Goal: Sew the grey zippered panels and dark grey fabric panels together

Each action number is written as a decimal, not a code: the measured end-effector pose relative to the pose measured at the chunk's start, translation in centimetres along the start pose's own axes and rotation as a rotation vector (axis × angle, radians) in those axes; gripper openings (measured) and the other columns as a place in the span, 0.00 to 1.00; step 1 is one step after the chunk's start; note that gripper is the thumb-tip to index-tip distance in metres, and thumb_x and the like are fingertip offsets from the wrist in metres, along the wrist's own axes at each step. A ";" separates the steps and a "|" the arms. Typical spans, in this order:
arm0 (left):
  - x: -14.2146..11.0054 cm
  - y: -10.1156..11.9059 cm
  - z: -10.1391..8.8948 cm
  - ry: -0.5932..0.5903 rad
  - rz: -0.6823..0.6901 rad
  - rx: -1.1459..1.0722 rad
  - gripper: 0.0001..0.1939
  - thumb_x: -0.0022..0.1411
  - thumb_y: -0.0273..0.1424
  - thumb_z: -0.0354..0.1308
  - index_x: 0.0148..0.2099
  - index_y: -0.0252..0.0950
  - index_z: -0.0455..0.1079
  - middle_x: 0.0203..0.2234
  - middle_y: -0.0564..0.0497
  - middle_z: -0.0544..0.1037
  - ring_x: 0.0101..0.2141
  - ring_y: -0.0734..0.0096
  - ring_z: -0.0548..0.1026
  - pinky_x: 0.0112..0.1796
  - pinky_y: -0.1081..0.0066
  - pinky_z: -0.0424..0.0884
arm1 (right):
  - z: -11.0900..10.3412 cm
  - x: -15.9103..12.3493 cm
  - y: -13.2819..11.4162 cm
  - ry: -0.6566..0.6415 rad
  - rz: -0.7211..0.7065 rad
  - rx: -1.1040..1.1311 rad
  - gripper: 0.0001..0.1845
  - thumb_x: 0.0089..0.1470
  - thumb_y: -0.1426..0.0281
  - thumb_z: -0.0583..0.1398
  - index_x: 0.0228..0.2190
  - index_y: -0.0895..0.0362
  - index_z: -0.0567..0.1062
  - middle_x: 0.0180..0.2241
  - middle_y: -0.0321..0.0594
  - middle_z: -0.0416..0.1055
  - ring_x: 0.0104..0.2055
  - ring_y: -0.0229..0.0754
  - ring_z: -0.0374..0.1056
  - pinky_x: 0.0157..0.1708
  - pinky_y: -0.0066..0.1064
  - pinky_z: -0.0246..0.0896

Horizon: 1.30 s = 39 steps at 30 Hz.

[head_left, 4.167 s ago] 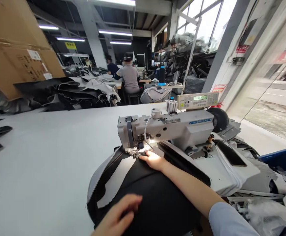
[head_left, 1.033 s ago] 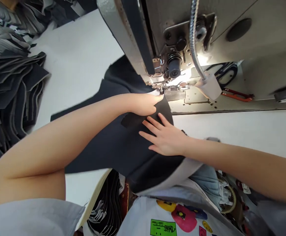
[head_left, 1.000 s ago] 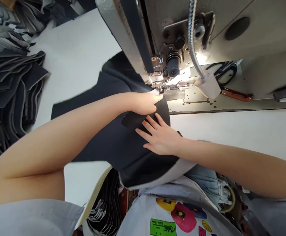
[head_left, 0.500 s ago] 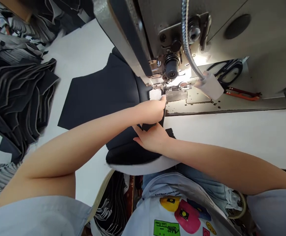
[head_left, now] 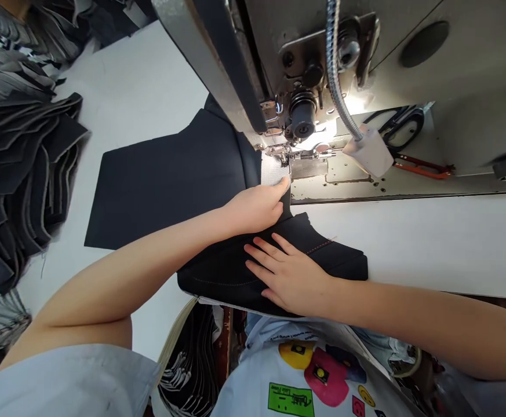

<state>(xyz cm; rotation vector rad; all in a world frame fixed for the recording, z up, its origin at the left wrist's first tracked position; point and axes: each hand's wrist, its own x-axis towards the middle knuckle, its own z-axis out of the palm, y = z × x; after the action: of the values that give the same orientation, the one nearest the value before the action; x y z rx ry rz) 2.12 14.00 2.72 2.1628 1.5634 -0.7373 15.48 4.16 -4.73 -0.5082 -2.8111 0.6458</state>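
Dark fabric (head_left: 170,174) lies under the sewing machine's presser foot (head_left: 284,157). A white mesh-like patch (head_left: 272,172) shows on it beside the foot. My left hand (head_left: 255,208) is closed at the fabric's right edge just below the foot, its thumb against the patch and its other fingers curled at the cloth. Lower down, my right hand (head_left: 296,278) lies flat with fingers spread on a folded-out part of the same fabric. A reddish stitch line (head_left: 321,246) runs beyond its fingertips. The fabric under both palms is hidden.
Stacked dark fabric pieces (head_left: 22,174) cover the table's left side. Scissors (head_left: 404,130) and a red-handled tool (head_left: 422,166) lie on the machine bed at right. A lamp head (head_left: 370,152) hangs by the needle area. More cut pieces (head_left: 192,365) sit below the table edge.
My right hand has moved down and right from beneath my left hand, its fingers now spread. The lower fabric has opened out to the right. My left hand has shifted slightly down.
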 end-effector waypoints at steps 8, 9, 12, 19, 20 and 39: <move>1.1 0.4 -0.5 0.049 -0.033 0.150 0.33 0.66 0.25 0.42 0.73 0.34 0.45 0.39 0.42 0.81 0.40 0.53 0.81 0.36 0.65 0.71 | -1.0 1.3 3.1 0.013 -0.031 -0.044 0.32 0.63 0.58 0.58 0.61 0.65 0.68 0.66 0.52 0.60 0.69 0.55 0.53 0.68 0.50 0.47; 1.2 0.4 -0.5 0.060 -0.034 0.170 0.34 0.66 0.24 0.43 0.73 0.34 0.45 0.39 0.41 0.81 0.41 0.53 0.81 0.36 0.65 0.71 | -1.3 1.6 3.8 0.013 -0.035 -0.046 0.32 0.63 0.58 0.58 0.61 0.65 0.68 0.65 0.52 0.61 0.69 0.55 0.54 0.69 0.50 0.47; 1.4 0.2 -0.4 0.103 -0.029 0.234 0.34 0.65 0.23 0.45 0.72 0.33 0.47 0.41 0.40 0.80 0.42 0.54 0.80 0.37 0.66 0.71 | -2.5 2.3 5.5 0.005 -0.040 -0.039 0.31 0.62 0.59 0.59 0.60 0.65 0.69 0.63 0.53 0.65 0.68 0.55 0.56 0.69 0.50 0.46; 1.2 -1.2 0.7 0.291 0.103 0.336 0.19 0.70 0.24 0.41 0.56 0.33 0.69 0.43 0.40 0.74 0.48 0.58 0.73 0.41 0.69 0.69 | -5.3 0.5 7.4 -0.041 -0.053 0.139 0.19 0.66 0.64 0.56 0.52 0.58 0.77 0.59 0.48 0.71 0.66 0.53 0.60 0.65 0.54 0.51; 1.3 -1.4 0.8 0.292 0.121 0.339 0.19 0.70 0.23 0.41 0.55 0.33 0.69 0.42 0.40 0.74 0.47 0.59 0.73 0.42 0.69 0.69 | -5.4 0.1 7.4 -0.040 -0.047 0.146 0.20 0.67 0.63 0.54 0.52 0.58 0.77 0.59 0.48 0.71 0.66 0.53 0.61 0.65 0.55 0.52; -4.6 1.3 2.4 0.306 0.213 0.017 0.22 0.71 0.40 0.50 0.62 0.34 0.62 0.50 0.40 0.74 0.46 0.57 0.75 0.40 0.64 0.74 | -4.8 0.4 9.5 0.231 0.234 -0.176 0.19 0.64 0.69 0.52 0.51 0.59 0.77 0.53 0.51 0.74 0.55 0.52 0.67 0.55 0.46 0.63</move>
<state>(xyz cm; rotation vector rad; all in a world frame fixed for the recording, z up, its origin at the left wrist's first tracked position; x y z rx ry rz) 1.73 8.78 3.57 2.4987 1.4323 -0.3666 19.12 14.14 -4.79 -0.8937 -2.6229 0.3539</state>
